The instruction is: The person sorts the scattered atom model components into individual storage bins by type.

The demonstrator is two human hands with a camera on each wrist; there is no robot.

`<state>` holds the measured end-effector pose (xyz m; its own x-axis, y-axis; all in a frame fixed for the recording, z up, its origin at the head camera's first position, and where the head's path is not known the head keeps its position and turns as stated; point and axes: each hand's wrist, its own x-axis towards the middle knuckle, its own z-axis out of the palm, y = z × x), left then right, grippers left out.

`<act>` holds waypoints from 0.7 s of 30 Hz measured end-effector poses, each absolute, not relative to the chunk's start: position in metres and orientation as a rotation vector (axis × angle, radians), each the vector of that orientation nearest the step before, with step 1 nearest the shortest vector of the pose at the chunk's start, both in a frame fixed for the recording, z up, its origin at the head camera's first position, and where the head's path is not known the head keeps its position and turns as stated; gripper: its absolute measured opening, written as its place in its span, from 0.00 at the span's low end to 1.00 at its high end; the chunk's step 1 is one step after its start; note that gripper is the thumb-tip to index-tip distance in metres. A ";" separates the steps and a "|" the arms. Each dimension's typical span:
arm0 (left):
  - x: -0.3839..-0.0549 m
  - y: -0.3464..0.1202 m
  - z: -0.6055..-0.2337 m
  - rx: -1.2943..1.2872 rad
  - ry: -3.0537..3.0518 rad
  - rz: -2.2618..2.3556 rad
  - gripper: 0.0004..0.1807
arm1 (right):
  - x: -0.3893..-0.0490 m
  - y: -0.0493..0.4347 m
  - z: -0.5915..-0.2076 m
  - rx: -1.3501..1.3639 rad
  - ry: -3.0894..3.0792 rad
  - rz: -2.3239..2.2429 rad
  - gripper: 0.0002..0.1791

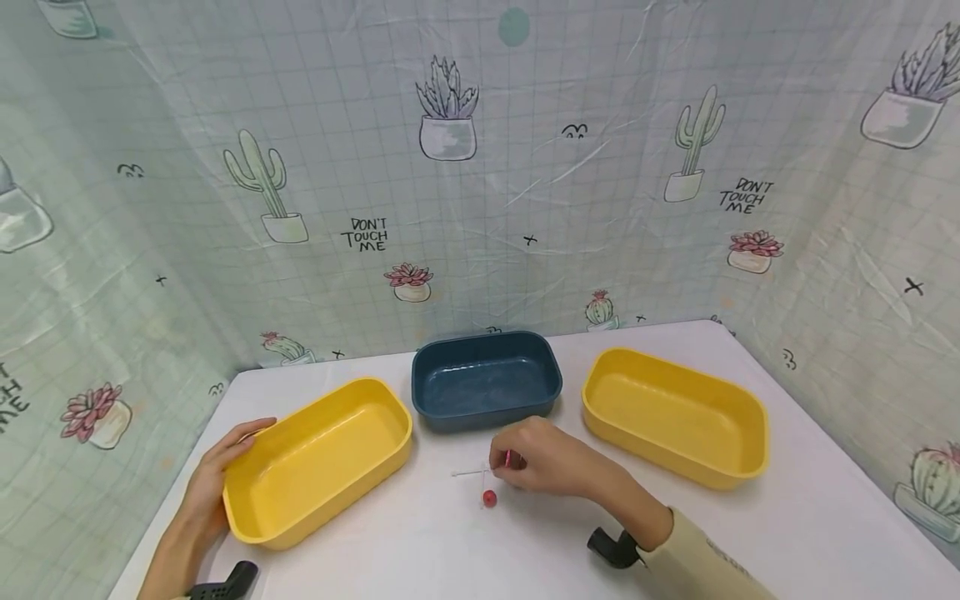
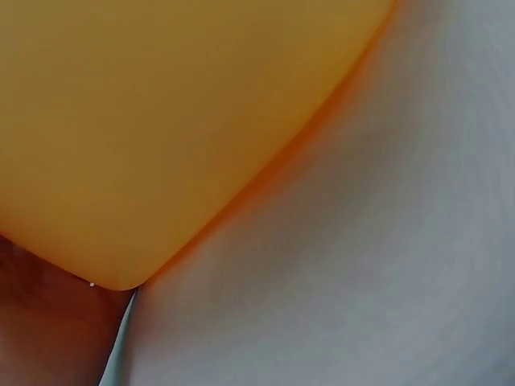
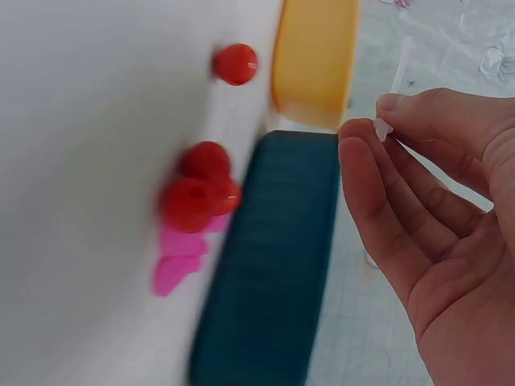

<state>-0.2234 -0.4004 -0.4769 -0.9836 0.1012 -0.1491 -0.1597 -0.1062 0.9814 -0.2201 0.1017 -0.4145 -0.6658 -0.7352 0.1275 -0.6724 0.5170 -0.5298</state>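
My left hand [image 1: 206, 483] rests along the outer left side of the left yellow bin [image 1: 315, 521], its fingers reaching the rim. In the left wrist view, the bin's wall [image 2: 185, 121] fills much of the picture. My right hand [image 1: 543, 458] is low over the table, in front of the dark blue bin [image 1: 487, 417]. Its thumb and fingertips pinch a thin white stick [image 3: 400, 68], clearest in the right wrist view. Close by lie a red ball [image 1: 490, 498] and another thin white stick. Several red balls [image 3: 189, 205] and pink pieces [image 3: 179, 269] appear blurred in the right wrist view.
Another yellow bin [image 1: 675, 450] stands to the right of the blue one, on the white table [image 1: 420, 550]. A printed curtain [image 1: 480, 200] with cactus drawings hangs behind and at both sides.
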 end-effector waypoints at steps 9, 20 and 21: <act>-0.221 -0.401 -0.478 -0.011 1.977 2.173 0.29 | -0.235 0.068 -0.387 -1.335 2.660 -0.820 0.02; -0.222 -0.402 -0.480 -0.028 2.002 2.156 0.29 | -0.265 0.017 -0.367 -1.388 2.656 -0.763 0.04; -0.223 -0.402 -0.480 -0.029 2.006 2.154 0.29 | -0.268 0.012 -0.366 -1.394 2.653 -0.765 0.03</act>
